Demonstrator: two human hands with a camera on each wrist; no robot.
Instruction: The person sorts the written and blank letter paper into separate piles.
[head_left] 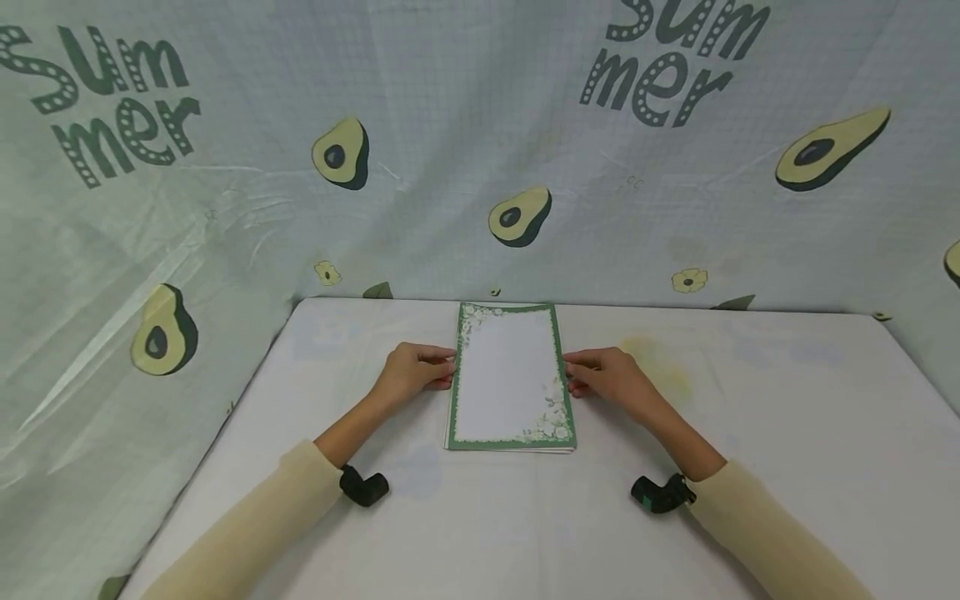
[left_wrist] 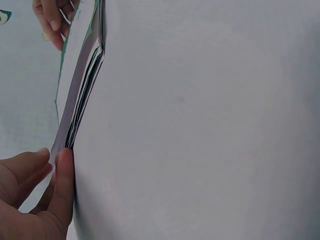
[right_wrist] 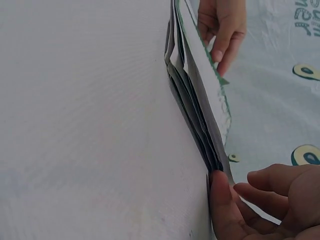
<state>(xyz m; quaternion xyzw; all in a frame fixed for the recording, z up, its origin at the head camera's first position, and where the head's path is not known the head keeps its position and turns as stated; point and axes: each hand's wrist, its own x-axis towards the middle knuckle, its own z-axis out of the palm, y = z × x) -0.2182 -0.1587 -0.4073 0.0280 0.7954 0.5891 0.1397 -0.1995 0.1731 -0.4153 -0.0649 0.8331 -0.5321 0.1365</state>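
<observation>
Floral-bordered paper stack gathered, uneven at 6 o'clock | my left hand at 9, right hand at 3, touching; pinching, can't tell

The stack of sheets looks like paper, smooth and matt across the white middle, with a flat, printed-looking green border. The desk has a white, matt, smooth-looking surface; whether it is cloth or plastic cannot be told. The curtain seems thin and wrinkled, plastic or coated cloth, with glossy streaks on the left. The sleeves look like soft, matt cloth, the wrist cameras like dull black plastic.
</observation>
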